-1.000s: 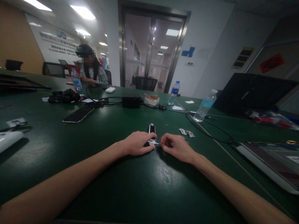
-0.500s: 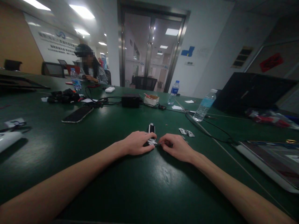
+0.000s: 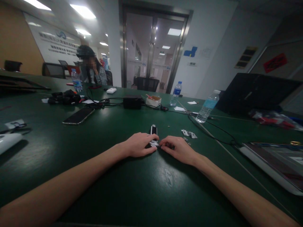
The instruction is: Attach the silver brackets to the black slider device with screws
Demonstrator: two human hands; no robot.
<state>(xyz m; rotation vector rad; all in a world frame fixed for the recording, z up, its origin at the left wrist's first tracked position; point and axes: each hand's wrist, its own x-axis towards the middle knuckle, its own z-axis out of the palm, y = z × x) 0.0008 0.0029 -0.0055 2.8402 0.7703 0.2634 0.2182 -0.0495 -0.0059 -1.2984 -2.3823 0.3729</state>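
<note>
Left grip: the left hand (image 3: 138,145), curled closed, fingers over the small silver part (image 3: 154,143).
Right grip: the right hand (image 3: 178,150), fingertips drawn together at that part's right end; whether they hold it cannot be told.
Part: between both hands, low on the green worktop (image 3: 165,189).
Just behind part: black stick-shaped device (image 3: 153,130).
Near right of part: silver hinge plates (image 3: 189,134).
Well left of part: smartphone (image 3: 79,115).
Far right of part: plastic water bottle (image 3: 207,106).

This is an office meeting room or shared workroom, set around a long dark-green table (image 3: 132,195). Beyond the table's far end stand a steel-framed glass double door (image 3: 153,53) and a white wall sign with blue lettering (image 3: 55,42). Black mesh office chairs (image 3: 53,71) sit along the table's far left, and a black laptop (image 3: 255,91) and a clear plastic water bottle (image 3: 207,106) stand on its right side.
</note>
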